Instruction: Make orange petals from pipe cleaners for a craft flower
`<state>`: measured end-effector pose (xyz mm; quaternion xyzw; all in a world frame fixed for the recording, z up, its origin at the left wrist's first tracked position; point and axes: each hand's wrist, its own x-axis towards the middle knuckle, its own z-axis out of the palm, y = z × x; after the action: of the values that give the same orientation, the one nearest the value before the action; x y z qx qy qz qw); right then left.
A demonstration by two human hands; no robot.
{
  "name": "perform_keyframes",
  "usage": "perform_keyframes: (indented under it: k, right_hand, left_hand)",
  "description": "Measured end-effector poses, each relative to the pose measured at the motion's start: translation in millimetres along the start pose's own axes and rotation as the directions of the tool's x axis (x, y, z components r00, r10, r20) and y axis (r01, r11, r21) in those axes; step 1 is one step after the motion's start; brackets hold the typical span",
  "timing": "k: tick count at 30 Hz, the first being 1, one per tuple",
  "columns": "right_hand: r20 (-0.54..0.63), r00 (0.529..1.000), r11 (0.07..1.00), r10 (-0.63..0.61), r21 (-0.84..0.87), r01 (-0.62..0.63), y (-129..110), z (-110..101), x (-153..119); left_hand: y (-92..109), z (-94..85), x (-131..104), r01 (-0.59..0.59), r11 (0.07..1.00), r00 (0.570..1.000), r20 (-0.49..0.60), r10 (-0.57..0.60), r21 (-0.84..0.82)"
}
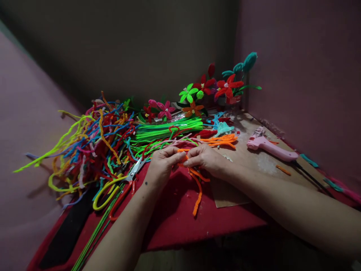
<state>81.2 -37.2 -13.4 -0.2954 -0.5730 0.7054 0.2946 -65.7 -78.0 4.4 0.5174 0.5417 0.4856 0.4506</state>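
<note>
Orange piece: I have this at the centre of the frame, between the hands; fuzzy, bendy strands meet at the fingertips, and loose ends trail below. I cannot tell whether those ends touch the surface.
Left grip: the left hand is closed to a pinch, thumb and fingers on the piece.
Right grip: the right hand pinches the same piece just beside the left; fingers hide the join from me.
Done: by my reading, the flowers are finished work: a red flower, a green flower, an orange flower and a pink flower, plush-petalled, upper centre to upper right.
Left over: I judge the orange piece only part shaped, since its ends hang free and I see no full bloom.
Orange stems: a soft bundle lies right of centre, unworked as far as I see.
Green stems: straight, velvety lengths fill the middle, behind the hands.
Scissors: blades of bright metal, yellow and red handles, left of centre.
Pile: curled, tangled fuzzy strands in many colours, left of the frame.
Glue gun: smooth pink plastic, lying on the board at right.
</note>
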Motion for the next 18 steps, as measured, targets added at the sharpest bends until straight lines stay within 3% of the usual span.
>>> perform_keyframes:
  k: [6,11,14,16,18]
  right_hand:
    - [-0.015,1.0,1.0,-0.019,-0.023,0.019,-0.6,0.4,-1.0]
    - [-0.017,1.0,1.0,-0.005,-0.031,0.005,4.9,1.2,1.7]
    - [-0.006,1.0,1.0,0.012,-0.012,-0.013,5.1,-0.3,1.7]
    - [-0.009,1.0,1.0,0.008,-0.012,-0.008,4.0,-1.8,1.0]
    - [-0.016,1.0,1.0,-0.011,-0.002,0.011,2.9,-3.3,0.8]
  left_hand:
    - [4.1,4.7,-2.3,-0.12,0.968,0.978,-0.141,0.154,0.222]
    - [-2.3,7.5,-0.6,-0.231,0.839,0.914,-0.186,0.361,0.492]
    - [-1.3,5.6,2.0,-0.142,0.928,0.96,-0.18,0.214,0.344]
    - [1.4,3.1,3.7,-0.056,0.984,0.993,-0.09,0.072,0.171]
    - [4.4,0.1,4.5,-0.015,0.995,1.0,0.009,0.014,0.099]
